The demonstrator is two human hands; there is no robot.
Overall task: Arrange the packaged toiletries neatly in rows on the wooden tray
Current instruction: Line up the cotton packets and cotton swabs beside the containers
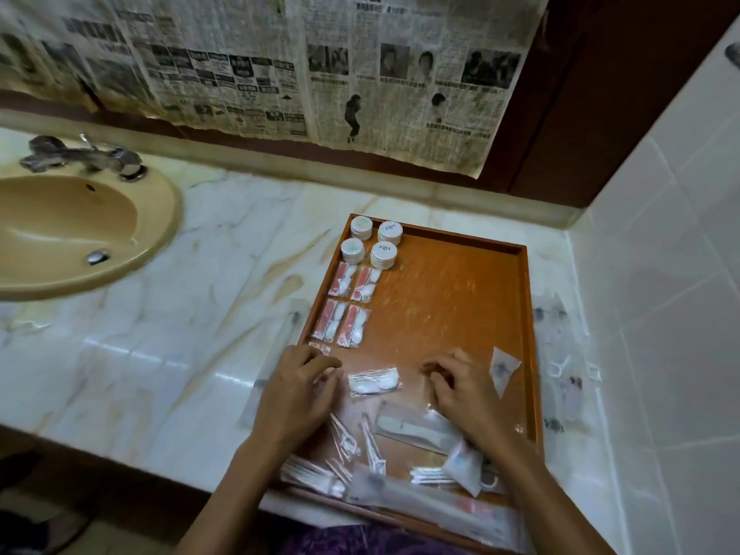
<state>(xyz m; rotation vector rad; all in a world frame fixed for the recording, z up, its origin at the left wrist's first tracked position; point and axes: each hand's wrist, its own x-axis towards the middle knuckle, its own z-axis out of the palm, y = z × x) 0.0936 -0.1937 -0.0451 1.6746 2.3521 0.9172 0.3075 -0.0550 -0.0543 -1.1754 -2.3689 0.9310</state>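
Head view: clear cotton-bud packet (374, 381) lies mid-tray between both hands; judged light, crinkly and slippery, best pinched at a sealed edge. Wooden tray (448, 290) holds tidy rows far-left and loose packets near. Left hand (298, 394) presses a packet; right hand (460, 388) hovers, fingers loosely curled, holding nothing.

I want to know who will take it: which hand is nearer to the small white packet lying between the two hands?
Left. The left hand has its fingers just beside the white packet; touching is unclear. The right hand is apart, to its other side.
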